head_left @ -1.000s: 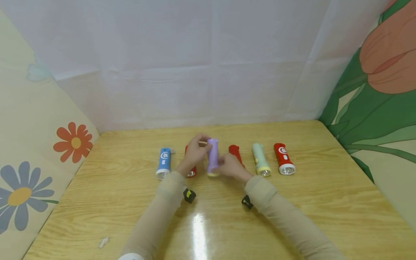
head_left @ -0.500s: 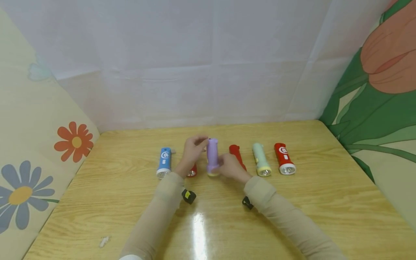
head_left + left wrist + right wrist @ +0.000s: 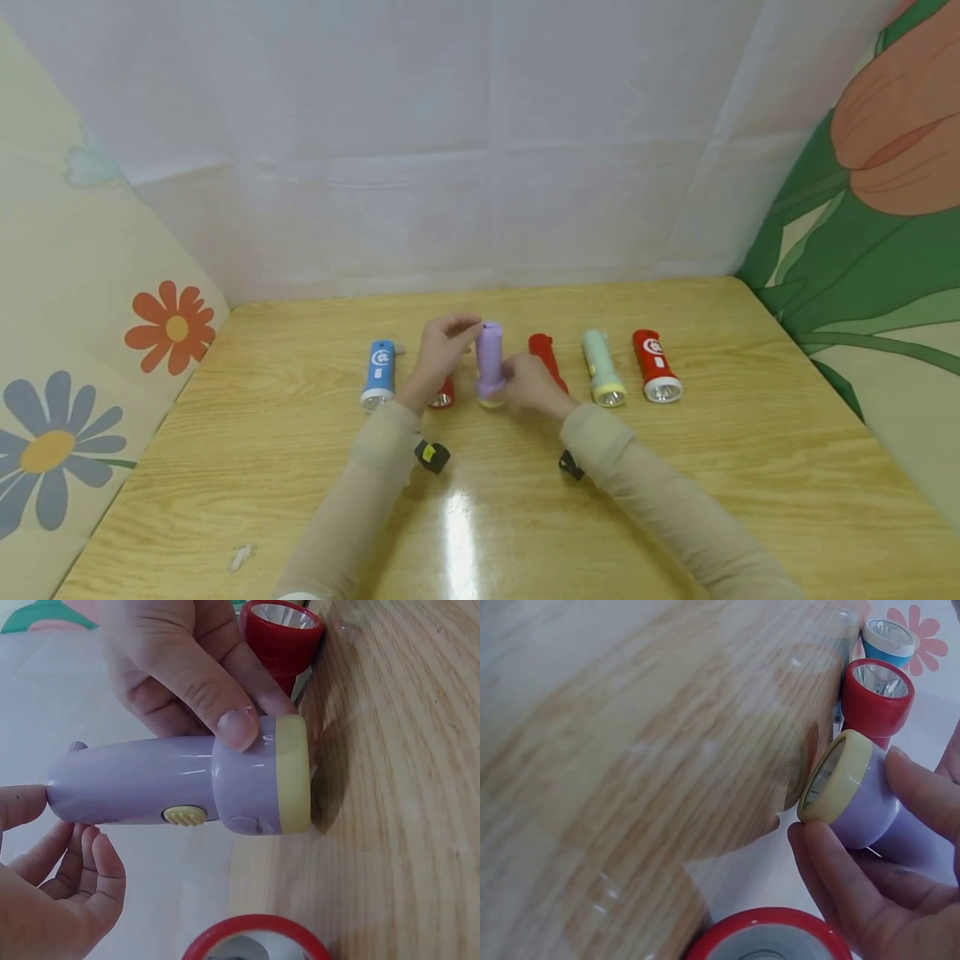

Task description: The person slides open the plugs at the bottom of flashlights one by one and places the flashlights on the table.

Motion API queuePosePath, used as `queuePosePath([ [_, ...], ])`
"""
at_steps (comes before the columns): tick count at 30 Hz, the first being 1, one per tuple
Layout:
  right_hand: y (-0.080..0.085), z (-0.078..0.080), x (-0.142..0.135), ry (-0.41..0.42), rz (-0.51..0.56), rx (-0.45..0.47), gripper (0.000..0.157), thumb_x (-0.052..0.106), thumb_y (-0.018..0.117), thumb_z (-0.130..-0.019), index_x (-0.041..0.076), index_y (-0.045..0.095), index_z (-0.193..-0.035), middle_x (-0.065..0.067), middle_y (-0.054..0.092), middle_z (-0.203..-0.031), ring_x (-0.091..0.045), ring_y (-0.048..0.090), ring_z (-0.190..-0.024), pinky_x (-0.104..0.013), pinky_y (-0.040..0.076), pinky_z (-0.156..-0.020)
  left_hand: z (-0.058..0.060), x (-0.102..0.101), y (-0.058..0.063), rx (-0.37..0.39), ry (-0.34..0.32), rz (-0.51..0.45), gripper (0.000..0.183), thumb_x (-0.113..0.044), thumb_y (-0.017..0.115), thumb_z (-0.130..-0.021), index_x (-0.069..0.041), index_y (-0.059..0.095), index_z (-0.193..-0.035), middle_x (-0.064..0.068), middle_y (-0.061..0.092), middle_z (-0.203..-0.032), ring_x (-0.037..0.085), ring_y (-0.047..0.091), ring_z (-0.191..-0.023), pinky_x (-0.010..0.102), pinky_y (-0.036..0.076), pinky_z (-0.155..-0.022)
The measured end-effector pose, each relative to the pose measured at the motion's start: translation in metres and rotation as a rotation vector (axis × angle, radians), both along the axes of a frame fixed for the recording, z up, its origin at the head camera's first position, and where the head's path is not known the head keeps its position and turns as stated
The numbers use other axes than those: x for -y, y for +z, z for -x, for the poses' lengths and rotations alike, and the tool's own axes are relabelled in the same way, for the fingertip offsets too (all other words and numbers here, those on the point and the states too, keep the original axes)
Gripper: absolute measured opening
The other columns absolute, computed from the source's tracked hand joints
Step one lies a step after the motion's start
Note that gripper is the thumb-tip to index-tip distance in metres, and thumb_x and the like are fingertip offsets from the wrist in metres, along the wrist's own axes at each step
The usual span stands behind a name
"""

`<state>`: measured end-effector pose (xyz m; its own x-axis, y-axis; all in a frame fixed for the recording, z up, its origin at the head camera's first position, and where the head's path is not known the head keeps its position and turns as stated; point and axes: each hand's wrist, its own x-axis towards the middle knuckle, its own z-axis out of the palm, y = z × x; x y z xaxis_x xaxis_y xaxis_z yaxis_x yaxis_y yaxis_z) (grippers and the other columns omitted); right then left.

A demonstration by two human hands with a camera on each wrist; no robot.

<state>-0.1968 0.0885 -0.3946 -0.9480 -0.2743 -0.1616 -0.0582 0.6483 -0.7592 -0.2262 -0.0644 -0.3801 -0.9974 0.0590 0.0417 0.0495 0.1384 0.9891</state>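
Observation:
A purple flashlight [image 3: 490,357] with a yellow rim is held tail up over the table, its lens end facing down. My right hand [image 3: 534,385] grips its head between thumb and fingers, the thumb [image 3: 238,729] lying close to the rim in the left wrist view. At the tail end, my left hand [image 3: 441,350] has its fingertips on the corner of the barrel. A yellow slide switch [image 3: 185,816] shows on the barrel. The left hand partly covers one red flashlight [image 3: 444,393]; a second red flashlight [image 3: 543,350] lies just behind the right hand.
On the wooden table [image 3: 750,483], a blue flashlight [image 3: 379,373] lies at the left of the row. Toward the right lie a mint green flashlight [image 3: 600,362] and a red one with a white rim [image 3: 654,362]. A small pale scrap [image 3: 240,557] is near the front left.
The left hand's fingers have drawn back left from around the upper barrel to the tail end. The purple flashlight's tail has shifted slightly left; the right hand has barely moved.

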Motion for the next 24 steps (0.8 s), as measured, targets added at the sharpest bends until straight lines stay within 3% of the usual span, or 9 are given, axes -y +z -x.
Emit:
queuePosePath([
  [12, 0.0, 0.003, 0.001, 0.012, -0.067, -0.026, 0.035, 0.016, 0.078, -0.07, -0.002, 0.065, -0.097, -0.007, 0.065, -0.085, -0.018, 0.057, -0.079, -0.034, 0.049, -0.075, -0.007, 0.003, 0.002, -0.026, -0.004, 0.011, 0.025, -0.007, 0.062, -0.085, 0.001, 0.061, -0.108, 0.015, 0.062, -0.103, 0.021, 0.057, -0.09, 0.033, 0.05, -0.073],
  [24, -0.002, 0.003, 0.002, 0.033, -0.049, -0.067, 0.034, 0.013, 0.077, -0.069, -0.001, 0.064, -0.097, -0.006, 0.064, -0.083, -0.018, 0.059, -0.078, -0.034, 0.049, -0.076, -0.015, 0.007, 0.0, -0.077, -0.056, 0.05, 0.027, -0.007, 0.062, -0.084, 0.004, 0.059, -0.109, 0.015, 0.062, -0.099, 0.023, 0.058, -0.089, 0.03, 0.051, -0.07],
])
